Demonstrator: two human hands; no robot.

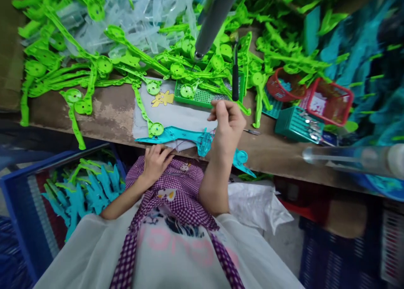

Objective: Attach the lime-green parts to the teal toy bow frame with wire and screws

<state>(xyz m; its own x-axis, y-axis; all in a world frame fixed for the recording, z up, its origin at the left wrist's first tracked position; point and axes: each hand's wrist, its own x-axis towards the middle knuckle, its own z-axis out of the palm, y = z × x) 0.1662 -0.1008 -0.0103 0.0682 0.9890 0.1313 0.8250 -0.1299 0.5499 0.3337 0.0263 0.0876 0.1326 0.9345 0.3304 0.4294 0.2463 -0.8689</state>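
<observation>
A long turquoise plastic part [181, 134] lies across the grey cloth [189, 118] at the bench's front edge. My left hand [156, 162] rests at that edge just below the part, fingers extended and somewhat spread. My right hand [227, 120] is raised over the part's right side, its fingers curled in with the thumb against them. Whatever the right fingers hold, if anything, cannot be made out. On the cloth's left side, a bright green plastic arm [156, 129] with round discs touches or overlaps the turquoise part. Behind my right hand sits a green perforated tray [202, 97].
A grey power screwdriver [208, 32] hangs above the bench. Piles of green parts [57, 76] and translucent parts [142, 23] fill the back. Red baskets [331, 101] and a teal basket with metal bits [292, 127] stand right. A blue crate [19, 196] of parts is lower left.
</observation>
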